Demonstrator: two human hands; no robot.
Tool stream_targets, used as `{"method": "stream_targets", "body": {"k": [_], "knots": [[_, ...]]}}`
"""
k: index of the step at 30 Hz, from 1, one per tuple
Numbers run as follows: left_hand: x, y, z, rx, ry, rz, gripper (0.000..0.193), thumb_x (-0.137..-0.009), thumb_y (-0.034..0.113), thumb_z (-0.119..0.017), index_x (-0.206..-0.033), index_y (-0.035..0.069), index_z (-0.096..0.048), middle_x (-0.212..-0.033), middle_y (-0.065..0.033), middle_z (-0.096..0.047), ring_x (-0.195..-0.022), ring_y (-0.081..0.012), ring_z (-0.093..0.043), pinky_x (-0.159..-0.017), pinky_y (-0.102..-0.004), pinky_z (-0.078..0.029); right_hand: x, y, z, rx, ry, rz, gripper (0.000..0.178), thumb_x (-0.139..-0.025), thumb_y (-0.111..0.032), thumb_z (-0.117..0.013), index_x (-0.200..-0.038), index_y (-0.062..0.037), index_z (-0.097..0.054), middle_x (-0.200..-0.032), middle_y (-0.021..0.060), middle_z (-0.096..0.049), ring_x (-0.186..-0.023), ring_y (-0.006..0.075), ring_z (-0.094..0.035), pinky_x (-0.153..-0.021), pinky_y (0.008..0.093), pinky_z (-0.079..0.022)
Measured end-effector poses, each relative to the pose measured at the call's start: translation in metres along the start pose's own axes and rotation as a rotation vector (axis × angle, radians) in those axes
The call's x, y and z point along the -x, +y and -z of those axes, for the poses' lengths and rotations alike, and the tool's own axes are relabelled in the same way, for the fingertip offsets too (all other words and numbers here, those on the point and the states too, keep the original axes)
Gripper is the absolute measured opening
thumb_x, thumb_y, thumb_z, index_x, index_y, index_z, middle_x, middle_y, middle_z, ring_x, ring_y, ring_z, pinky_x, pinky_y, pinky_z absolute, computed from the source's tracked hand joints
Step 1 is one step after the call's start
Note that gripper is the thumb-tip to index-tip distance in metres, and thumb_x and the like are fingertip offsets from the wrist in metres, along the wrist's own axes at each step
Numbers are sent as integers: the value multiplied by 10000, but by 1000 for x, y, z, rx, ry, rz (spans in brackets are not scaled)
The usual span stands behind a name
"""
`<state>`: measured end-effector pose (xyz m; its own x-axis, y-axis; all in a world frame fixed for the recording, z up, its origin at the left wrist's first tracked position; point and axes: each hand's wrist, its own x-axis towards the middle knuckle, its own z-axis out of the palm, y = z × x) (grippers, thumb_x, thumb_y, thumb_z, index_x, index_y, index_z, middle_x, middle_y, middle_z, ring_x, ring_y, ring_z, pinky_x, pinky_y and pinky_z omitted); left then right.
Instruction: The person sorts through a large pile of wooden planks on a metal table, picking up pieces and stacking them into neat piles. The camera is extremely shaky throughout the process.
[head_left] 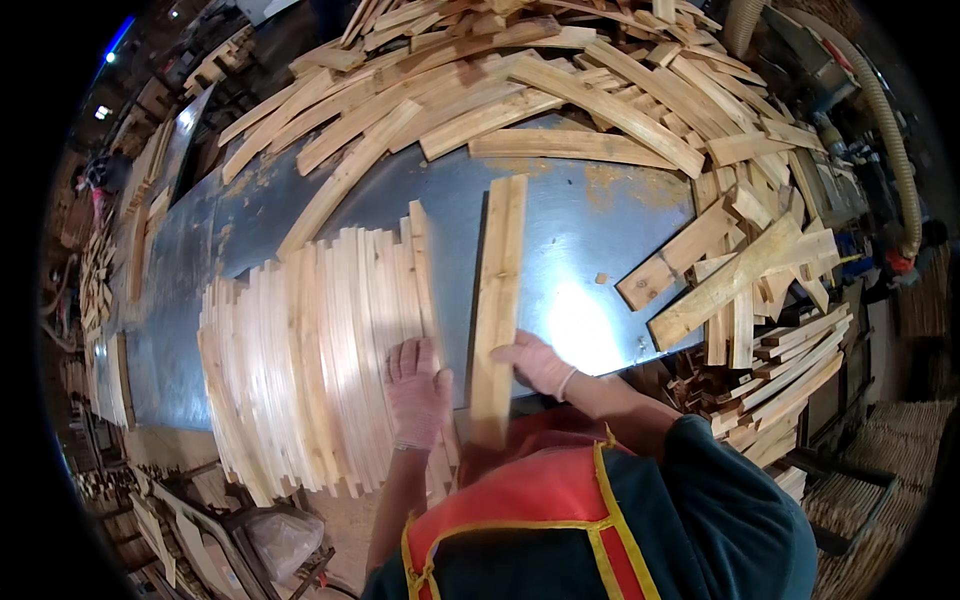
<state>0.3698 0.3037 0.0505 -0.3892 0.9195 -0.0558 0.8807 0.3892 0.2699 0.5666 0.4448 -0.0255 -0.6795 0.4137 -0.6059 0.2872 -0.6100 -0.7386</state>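
Observation:
A row of narrow wooden strips (pixel 330 340) stands packed side by side on the metal table, reaching past its near edge. On the row's right end lies my left hand (pixel 416 395), in a pale pinkish glove, its fingers stretched out flat. To the right of the row is a single wooden board (pixel 500 270), pointing away from me. My right hand (pixel 538 365), gloved alike, grips this board's right edge near its close end. The thumb shows on top; the fingers underneath are hidden. One strip (pixel 420 260) at the row's right end leans slightly apart from the others.
Loose boards (pixel 590 105) lie heaped along the far side of the metal table (pixel 570 220). More boards (pixel 735 260) cross each other at the right. Stacked strips (pixel 780 370) sit lower right. A ribbed hose (pixel 895 150) hangs far right, and a plastic bag (pixel 285 540) is lower left.

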Motion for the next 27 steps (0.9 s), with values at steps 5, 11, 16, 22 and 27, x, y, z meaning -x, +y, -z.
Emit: {"method": "stream_targets", "body": {"k": [5,11,16,22,27], "knots": [[0,7,-31,24,102,78,721,-924,349,-712,-1552,60,-506,-1591,-169,-473,-1519,-382,-380,-1287,-551,-253,9,-41,-62,985,-421,100,653,-931,-388,-732,-1441,-15,-565,-1250,250,-716,-1126,430,-686,-995,462,-550],[-5,18,-27,-231,15,60,847,-875,356,-767,-1595,53,-440,-1615,-182,-442,-1522,-413,-368,-1287,-562,-250,39,-130,119,1385,-28,421,495,-827,-239,-722,-1296,-104,-637,-1101,220,-708,-1062,459,-675,-890,559,-537],[-38,69,-21,-124,-28,-19,918,-839,340,-799,-1619,71,-398,-1627,-189,-418,-1534,-412,-356,-1274,-573,-272,95,-160,279,2112,162,126,511,-825,-341,-748,-1313,-235,-641,-1261,58,-673,-1260,284,-580,-991,467,-453],[-81,190,-50,11,-118,-372,976,-813,443,-818,-1628,119,-389,-1564,-179,-491,-1444,-404,-452,-1170,-546,-375,105,-141,208,1581,274,690,509,-751,-259,-795,-1229,-157,-653,-1118,109,-684,-1187,288,-636,-1012,500,-460],[-87,211,-55,-99,-524,-226,1002,-773,517,-822,-1600,151,-392,-1378,-154,-583,-1229,-393,-577,-983,-522,-469,164,-126,293,1097,1329,362,690,-738,-308,-829,-1317,-18,-590,-1314,248,-575,-1283,438,-526,-1114,528,-431]]}}
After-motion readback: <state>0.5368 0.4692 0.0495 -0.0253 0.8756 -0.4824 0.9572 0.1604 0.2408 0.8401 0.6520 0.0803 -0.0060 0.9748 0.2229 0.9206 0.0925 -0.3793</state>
